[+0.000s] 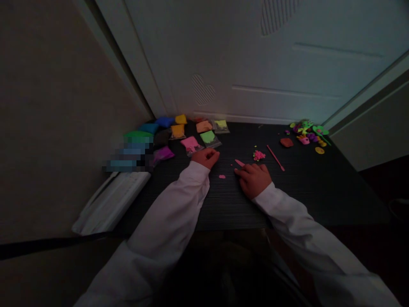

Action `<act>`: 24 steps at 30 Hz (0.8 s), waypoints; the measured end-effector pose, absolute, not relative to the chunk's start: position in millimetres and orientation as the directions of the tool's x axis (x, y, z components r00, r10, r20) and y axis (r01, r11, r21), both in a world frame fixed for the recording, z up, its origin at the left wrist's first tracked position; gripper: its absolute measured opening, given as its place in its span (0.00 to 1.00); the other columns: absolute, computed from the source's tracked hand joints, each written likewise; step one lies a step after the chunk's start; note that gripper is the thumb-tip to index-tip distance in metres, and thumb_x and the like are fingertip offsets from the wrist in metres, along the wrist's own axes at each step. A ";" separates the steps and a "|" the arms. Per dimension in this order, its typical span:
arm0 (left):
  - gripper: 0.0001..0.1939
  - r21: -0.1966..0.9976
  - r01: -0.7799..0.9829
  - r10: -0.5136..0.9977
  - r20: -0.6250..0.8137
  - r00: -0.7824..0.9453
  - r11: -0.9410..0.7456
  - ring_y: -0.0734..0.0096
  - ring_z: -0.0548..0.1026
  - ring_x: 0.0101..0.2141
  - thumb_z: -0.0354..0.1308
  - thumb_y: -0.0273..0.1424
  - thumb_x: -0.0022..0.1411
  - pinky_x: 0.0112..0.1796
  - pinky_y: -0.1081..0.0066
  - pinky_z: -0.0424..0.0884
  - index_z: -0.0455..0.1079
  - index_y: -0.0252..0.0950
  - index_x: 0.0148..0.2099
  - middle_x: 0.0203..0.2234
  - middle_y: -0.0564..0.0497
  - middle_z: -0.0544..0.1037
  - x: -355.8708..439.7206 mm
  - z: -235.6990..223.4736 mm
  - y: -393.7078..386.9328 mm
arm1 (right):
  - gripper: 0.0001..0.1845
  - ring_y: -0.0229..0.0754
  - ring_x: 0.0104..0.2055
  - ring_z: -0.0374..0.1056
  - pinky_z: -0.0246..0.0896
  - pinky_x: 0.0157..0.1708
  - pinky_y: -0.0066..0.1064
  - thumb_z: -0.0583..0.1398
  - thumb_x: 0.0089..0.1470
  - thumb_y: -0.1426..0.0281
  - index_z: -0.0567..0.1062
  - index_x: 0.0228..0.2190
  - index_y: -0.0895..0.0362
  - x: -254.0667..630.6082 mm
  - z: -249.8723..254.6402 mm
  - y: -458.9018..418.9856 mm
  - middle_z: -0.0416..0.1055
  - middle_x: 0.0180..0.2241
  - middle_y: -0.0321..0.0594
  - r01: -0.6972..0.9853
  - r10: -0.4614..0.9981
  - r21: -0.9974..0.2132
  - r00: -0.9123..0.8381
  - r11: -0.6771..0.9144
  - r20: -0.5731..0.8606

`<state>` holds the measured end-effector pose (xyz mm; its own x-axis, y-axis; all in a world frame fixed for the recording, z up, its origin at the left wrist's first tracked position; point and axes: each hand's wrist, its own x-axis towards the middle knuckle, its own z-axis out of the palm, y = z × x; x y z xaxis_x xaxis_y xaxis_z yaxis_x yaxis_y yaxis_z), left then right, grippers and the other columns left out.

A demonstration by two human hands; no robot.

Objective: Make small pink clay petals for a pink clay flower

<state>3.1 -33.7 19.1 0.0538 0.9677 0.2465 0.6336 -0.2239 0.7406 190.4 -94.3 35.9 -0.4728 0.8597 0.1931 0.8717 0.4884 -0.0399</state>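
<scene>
My left hand (206, 158) is closed in a pinch just in front of a bag of pink clay (191, 144); whatever its fingers hold, if anything, is hidden. Palm down on the dark table, my right hand (254, 178) has its fingers forward and one fingertip reaching left. Beside those fingers lies a pink modelling knife (239, 163), its far part covered by the hand. Between the hands are a flat pink clay scrap (222, 176) and a tiny pink bit (231, 165). Beyond my right hand sits a cluster of small pink and green clay pieces (259, 155).
A thin pink modelling stick (275, 158) lies to the right. Farther back are a red clay lump (286, 143) and colourful clay flowers (308, 132). Several clay bags, including a green one (209, 138), line the back left. A white package (111, 202) occupies the left edge.
</scene>
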 end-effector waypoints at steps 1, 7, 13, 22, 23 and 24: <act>0.14 0.739 0.633 0.967 0.248 0.058 -0.228 0.79 0.62 0.18 0.47 0.39 0.49 0.20 0.78 0.56 0.67 0.34 0.24 0.14 0.56 0.65 3.3 19.5 -33.7 | 0.16 0.42 0.36 0.54 0.38 0.34 0.34 0.48 0.47 0.69 0.66 0.40 0.51 190.7 35.9 -94.3 0.64 0.35 0.40 0.870 0.859 -0.043 -0.475 0.490 0.191; 0.13 0.743 0.636 0.970 0.240 0.038 -0.208 0.79 0.62 0.17 0.48 0.38 0.48 0.20 0.77 0.56 0.67 0.34 0.24 0.13 0.56 0.65 5.4 24.1 -36.1 | 0.16 0.41 0.37 0.55 0.38 0.34 0.34 0.48 0.47 0.69 0.66 0.40 0.52 193.9 34.7 -95.1 0.63 0.34 0.40 0.880 0.871 -0.085 -0.443 0.468 0.214; 0.13 0.749 0.630 0.976 0.204 0.074 -0.204 0.79 0.61 0.18 0.47 0.38 0.48 0.20 0.77 0.56 0.67 0.34 0.25 0.13 0.56 0.65 4.4 26.2 -36.4 | 0.15 0.41 0.37 0.54 0.38 0.34 0.34 0.48 0.47 0.69 0.67 0.38 0.51 192.6 35.7 -95.7 0.63 0.34 0.40 0.882 0.873 -0.077 -0.443 0.465 0.204; 0.13 0.750 0.624 0.969 0.240 0.050 -0.218 0.79 0.61 0.17 0.47 0.37 0.49 0.20 0.77 0.56 0.66 0.34 0.24 0.13 0.56 0.64 6.2 24.7 -37.2 | 0.15 0.42 0.37 0.54 0.39 0.35 0.34 0.49 0.46 0.69 0.67 0.38 0.52 192.4 35.0 -95.6 0.62 0.35 0.39 0.886 0.879 -0.093 -0.430 0.455 0.205; 0.13 0.752 0.623 0.968 0.249 0.038 -0.218 0.79 0.60 0.17 0.47 0.37 0.49 0.20 0.77 0.56 0.66 0.34 0.24 0.13 0.56 0.64 6.7 24.7 -37.7 | 0.16 0.42 0.37 0.54 0.39 0.35 0.34 0.49 0.46 0.69 0.67 0.38 0.52 192.3 35.3 -95.6 0.62 0.35 0.40 0.885 0.879 -0.093 -0.431 0.455 0.203; 0.13 0.754 0.621 0.966 0.257 0.024 -0.216 0.79 0.60 0.17 0.47 0.37 0.49 0.19 0.77 0.55 0.66 0.34 0.23 0.13 0.57 0.63 7.2 24.6 -38.1 | 0.16 0.42 0.38 0.54 0.39 0.35 0.34 0.49 0.46 0.69 0.66 0.39 0.52 192.2 35.6 -95.7 0.62 0.36 0.40 0.884 0.879 -0.092 -0.433 0.457 0.200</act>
